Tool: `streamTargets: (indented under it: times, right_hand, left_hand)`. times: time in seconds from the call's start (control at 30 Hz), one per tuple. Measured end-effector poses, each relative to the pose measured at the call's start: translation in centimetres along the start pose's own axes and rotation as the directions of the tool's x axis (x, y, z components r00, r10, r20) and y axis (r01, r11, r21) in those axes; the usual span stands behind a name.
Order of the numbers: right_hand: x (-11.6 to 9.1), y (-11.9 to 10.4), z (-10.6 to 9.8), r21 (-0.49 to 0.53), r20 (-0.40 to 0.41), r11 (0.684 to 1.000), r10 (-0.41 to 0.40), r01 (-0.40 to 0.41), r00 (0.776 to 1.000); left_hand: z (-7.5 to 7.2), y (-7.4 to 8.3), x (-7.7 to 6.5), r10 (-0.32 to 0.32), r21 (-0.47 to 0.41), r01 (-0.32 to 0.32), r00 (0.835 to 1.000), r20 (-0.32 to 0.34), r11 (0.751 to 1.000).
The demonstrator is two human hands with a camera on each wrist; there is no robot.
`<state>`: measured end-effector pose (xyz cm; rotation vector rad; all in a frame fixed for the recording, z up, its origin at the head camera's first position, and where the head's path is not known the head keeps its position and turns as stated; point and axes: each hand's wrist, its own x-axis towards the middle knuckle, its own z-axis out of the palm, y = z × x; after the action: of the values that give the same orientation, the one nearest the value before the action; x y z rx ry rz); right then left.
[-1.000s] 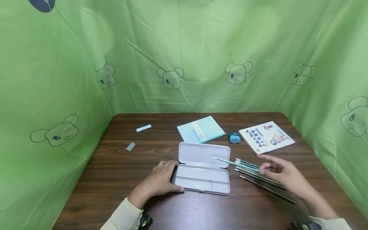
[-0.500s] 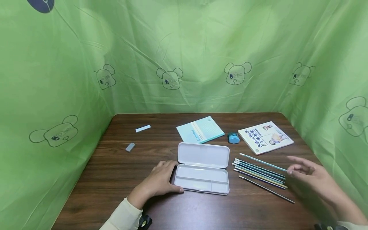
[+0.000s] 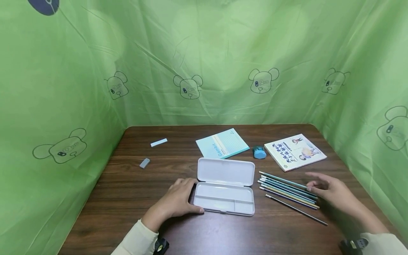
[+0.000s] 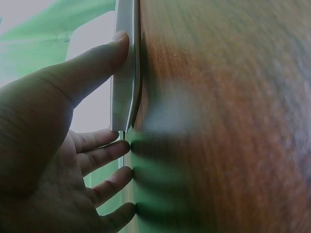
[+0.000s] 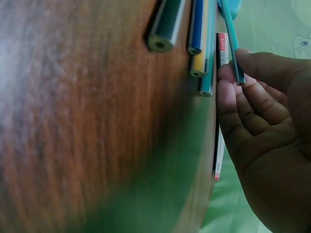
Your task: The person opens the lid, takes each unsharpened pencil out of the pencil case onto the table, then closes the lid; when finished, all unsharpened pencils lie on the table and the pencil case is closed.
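Observation:
My left hand [image 3: 176,200] rests at the left end of the open white pencil case [image 3: 215,204]. In the left wrist view its thumb presses the case's front wall, and the other fingers [image 4: 109,187] stretch out with tips on the tabletop. My right hand [image 3: 333,193] pinches a teal pencil [image 3: 280,179] near its unsharpened end, between thumb and fingertips, as the right wrist view shows. That pencil lies alongside a row of several pencils [image 3: 287,194], close over its far side. A single dark pencil [image 3: 296,210] lies apart, nearer the front. The case's compartments hold nothing.
Behind the case lies a light blue notebook [image 3: 223,143], with a blue pencil sharpener [image 3: 259,152] beside it. A white book [image 3: 294,152] is at the back right. A grey eraser [image 3: 145,163] and a white strip [image 3: 158,142] lie left. Green curtains [image 3: 204,53] surround the table.
My right hand first carried the teal pencil rightward from over the case's lid, then slightly back left beside the other pencils. My left hand and the case have stayed put.

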<state>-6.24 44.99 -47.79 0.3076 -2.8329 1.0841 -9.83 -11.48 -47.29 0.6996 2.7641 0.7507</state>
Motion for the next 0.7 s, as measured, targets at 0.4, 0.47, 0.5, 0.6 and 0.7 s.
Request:
streamTargets:
  times: [0.4, 0.47, 0.5, 0.6, 0.7]
  right_hand:
    - [0.7, -0.3, 0.5, -0.190, -0.002, 0.980, 0.053, -0.052, 0.999]
    - [0.8, -0.5, 0.5, -0.197, -0.007, 0.978, 0.060, -0.061, 0.998]
    - [0.9, -0.7, 0.6, -0.200, -0.008, 0.978, 0.063, -0.064, 0.998]
    - [1.5, -1.4, 0.9, -0.189, -0.016, 0.980, 0.058, -0.060, 0.998]
    - [2.3, -2.5, 1.6, -0.190, -0.021, 0.981, 0.044, -0.047, 0.999]
  left_hand:
    - [0.0, 0.0, 0.0, -0.003, -0.005, 0.003, 1.000, 0.002, 1.000]
    - [0.0, 0.0, 0.0, -0.005, -0.004, 0.005, 1.000, 0.002, 1.000]
    - [0.0, 0.0, 0.0, -0.007, -0.004, 0.007, 1.000, 0.002, 1.000]
    - [0.0, 0.0, 0.0, -0.011, -0.005, 0.011, 1.000, 0.001, 1.000]
    - [0.0, 0.0, 0.0, -0.014, -0.003, 0.014, 1.000, 0.002, 1.000]
